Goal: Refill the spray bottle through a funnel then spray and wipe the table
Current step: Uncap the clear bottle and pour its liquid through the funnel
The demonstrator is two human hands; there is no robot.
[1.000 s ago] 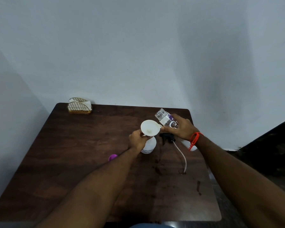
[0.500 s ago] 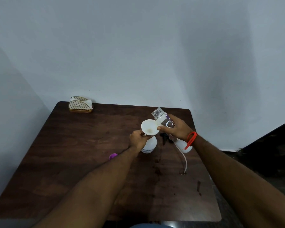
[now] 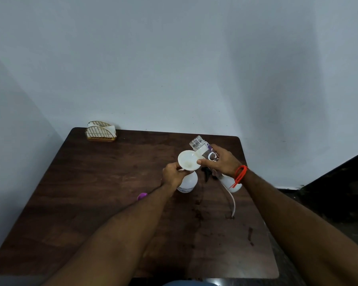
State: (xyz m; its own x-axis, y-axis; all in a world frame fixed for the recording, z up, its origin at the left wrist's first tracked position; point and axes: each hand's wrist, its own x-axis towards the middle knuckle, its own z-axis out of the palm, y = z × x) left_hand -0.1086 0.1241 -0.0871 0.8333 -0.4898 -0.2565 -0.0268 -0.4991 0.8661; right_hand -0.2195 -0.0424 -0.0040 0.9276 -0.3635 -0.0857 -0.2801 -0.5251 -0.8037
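Refill bottle (image 3: 205, 150) tipped up since; dark wood table (image 3: 103, 182), grey wall (image 3: 174, 58).

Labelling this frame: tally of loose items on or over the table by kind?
Bottles: 2, spray bottle under the left hand, clear bottle in the right hand
Funnel: 1
Spray head with tube: 1
Purple cap: 1
Napkin holder: 1
Total: 6
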